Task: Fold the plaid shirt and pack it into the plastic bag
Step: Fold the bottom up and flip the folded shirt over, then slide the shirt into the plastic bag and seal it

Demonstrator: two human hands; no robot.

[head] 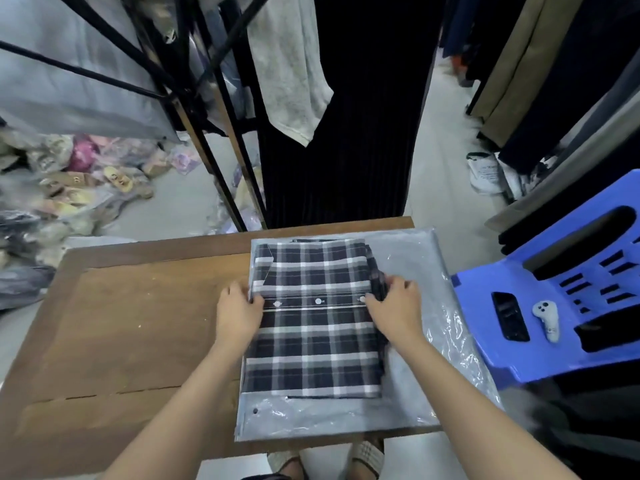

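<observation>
The plaid shirt (313, 344), dark with white and grey checks, lies folded into a rectangle on top of a stack of clear plastic bags (426, 372) on the right part of the wooden table (131, 327). Its button placket runs across the middle. My left hand (239, 311) grips the shirt's left edge at the placket. My right hand (396, 304) grips the right edge, fingers curled round the folded layers. Whether any part of the shirt is inside a bag cannot be told.
A blue plastic stool (561, 296) stands right of the table with a black phone (509, 317) and a small grey controller (547, 318) on it. Clothes racks and hanging garments (346, 116) stand behind the table. Packed bags (69, 188) lie piled on the floor at left.
</observation>
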